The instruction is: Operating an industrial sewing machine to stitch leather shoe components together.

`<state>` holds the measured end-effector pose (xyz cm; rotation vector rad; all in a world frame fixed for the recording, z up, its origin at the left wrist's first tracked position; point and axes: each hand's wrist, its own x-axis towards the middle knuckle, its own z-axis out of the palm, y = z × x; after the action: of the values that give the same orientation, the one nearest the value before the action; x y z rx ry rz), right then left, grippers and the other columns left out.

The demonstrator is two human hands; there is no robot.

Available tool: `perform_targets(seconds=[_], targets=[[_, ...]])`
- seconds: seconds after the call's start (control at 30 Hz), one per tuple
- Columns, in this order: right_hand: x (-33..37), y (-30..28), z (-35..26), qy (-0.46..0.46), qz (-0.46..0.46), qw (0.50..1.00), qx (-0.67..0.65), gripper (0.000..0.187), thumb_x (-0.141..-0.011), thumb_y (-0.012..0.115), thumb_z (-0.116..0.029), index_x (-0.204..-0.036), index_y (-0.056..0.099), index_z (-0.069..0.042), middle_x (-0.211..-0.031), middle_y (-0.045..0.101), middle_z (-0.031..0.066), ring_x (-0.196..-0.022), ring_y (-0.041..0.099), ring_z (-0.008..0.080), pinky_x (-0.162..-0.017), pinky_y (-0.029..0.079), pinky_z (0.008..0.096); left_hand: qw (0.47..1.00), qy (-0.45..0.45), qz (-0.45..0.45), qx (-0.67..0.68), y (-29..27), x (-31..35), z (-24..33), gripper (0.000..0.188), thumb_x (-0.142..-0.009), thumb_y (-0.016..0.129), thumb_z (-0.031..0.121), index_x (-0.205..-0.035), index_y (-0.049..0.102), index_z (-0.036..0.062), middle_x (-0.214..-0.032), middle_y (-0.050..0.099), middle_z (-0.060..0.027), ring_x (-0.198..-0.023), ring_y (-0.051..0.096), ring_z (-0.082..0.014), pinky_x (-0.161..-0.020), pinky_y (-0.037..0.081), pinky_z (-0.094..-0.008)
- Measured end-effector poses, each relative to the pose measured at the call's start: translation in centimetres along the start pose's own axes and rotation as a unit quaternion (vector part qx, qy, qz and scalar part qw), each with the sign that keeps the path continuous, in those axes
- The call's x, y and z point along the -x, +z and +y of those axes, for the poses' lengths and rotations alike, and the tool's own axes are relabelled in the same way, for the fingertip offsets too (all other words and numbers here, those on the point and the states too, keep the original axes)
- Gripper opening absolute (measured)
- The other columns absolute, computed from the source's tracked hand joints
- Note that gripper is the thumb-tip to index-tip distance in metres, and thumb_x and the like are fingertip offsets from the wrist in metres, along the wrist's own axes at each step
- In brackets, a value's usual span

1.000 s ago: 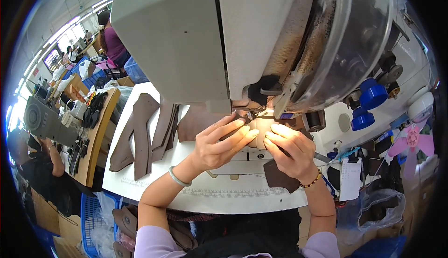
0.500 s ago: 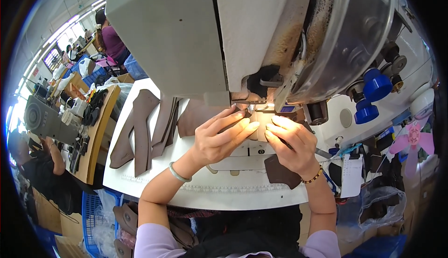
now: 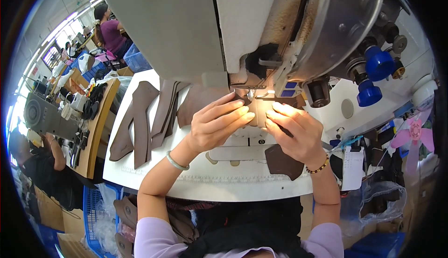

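A small brown leather-like piece (image 3: 261,114) lies under the sewing machine's lit needle area (image 3: 251,94). My left hand (image 3: 215,123) grips its left side, fingers pressed together and fingertips close to the presser foot. On the other side my right hand (image 3: 298,131) holds the same piece with bent fingers, its thumb hidden beneath. Much of the piece is covered by my fingers, so its full outline cannot be seen. A darker brown cut piece (image 3: 283,161) rests on the white table just below my right hand.
Long brown strips (image 3: 142,122) lie on the white table (image 3: 205,183) at left. The sewing machine's body (image 3: 163,29) looms overhead, with blue knobs (image 3: 379,63) at right. A blue basket (image 3: 93,216) stands lower left. A pink fan (image 3: 413,134) is at right. Other people sit at left.
The whole view has shifted slightly, the machine and table appearing a little higher. Both hands keep their hold on the brown piece near the needle, the right hand's wrist a bit further right.
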<state>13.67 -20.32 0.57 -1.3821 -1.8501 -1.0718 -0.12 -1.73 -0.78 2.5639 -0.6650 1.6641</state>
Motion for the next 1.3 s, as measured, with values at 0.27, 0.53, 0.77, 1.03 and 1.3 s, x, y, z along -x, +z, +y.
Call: perform_targets(seconds=[0.27,0.53,0.77,1.03,1.3], targets=[[0.4,-0.2,-0.4,0.041,0.017,0.999,-0.016,0.018,-0.071,0.07,-0.011,-0.088,0.067,-0.011,-0.094,0.065,0.0014,-0.081,0.063,0.0158,-0.071,0.053,0.0285,1.0,-0.009,-0.009,0.005,-0.1,-0.3,0.5,0.025,-0.067,0.069,0.001,-0.092,0.073,0.0018,-0.094,0.065,-0.0053,-0.094,0.066,-0.0232,-0.09,0.058,-0.0412],[0.5,0.0,-1.0,0.072,0.031,0.997,-0.019,0.017,-0.073,0.073,-0.012,-0.09,0.069,-0.011,-0.086,0.064,-0.0026,-0.072,0.06,0.0125,-0.073,0.052,0.0299,1.0,-0.009,0.002,0.016,0.2,0.1,0.3,0.022,-0.071,0.07,0.002,-0.093,0.072,0.0014,-0.095,0.064,-0.0053,-0.093,0.066,-0.0227,-0.086,0.06,-0.0399],[0.6,0.5,-0.6,0.082,0.031,0.996,-0.016,0.019,-0.072,0.075,-0.015,-0.09,0.069,-0.01,-0.079,0.06,-0.003,-0.071,0.06,0.015,-0.069,0.051,0.0288,1.0,-0.018,-0.001,0.009,0.2,0.4,-0.4,0.024,-0.069,0.073,0.005,-0.093,0.074,0.0058,-0.096,0.066,-0.0023,-0.093,0.067,-0.0214,-0.071,0.059,-0.0312],[0.5,1.0,-0.5,0.087,0.051,0.995,-0.014,0.019,-0.071,0.076,-0.013,-0.089,0.07,-0.011,-0.075,0.059,-0.0026,-0.074,0.062,0.0167,-0.067,0.05,0.0285,1.0,-0.029,0.009,0.005,0.1,0.4,-0.6,0.024,-0.07,0.076,0.012,-0.093,0.074,0.0069,-0.097,0.068,0.0004,-0.088,0.068,-0.019,-0.061,0.054,-0.0273],[1.1,1.8,-0.2,0.127,0.06,0.989,-0.034,0.018,-0.07,0.078,-0.012,-0.086,0.069,-0.011,-0.082,0.064,-0.0004,-0.077,0.063,0.0186,-0.074,0.049,0.0312,0.998,-0.057,0.01,0.003,0.2,0.3,-0.9,0.025,-0.07,0.078,0.016,-0.094,0.075,0.0109,-0.096,0.067,0.0,-0.084,0.067,-0.0184,-0.062,0.053,-0.028]])
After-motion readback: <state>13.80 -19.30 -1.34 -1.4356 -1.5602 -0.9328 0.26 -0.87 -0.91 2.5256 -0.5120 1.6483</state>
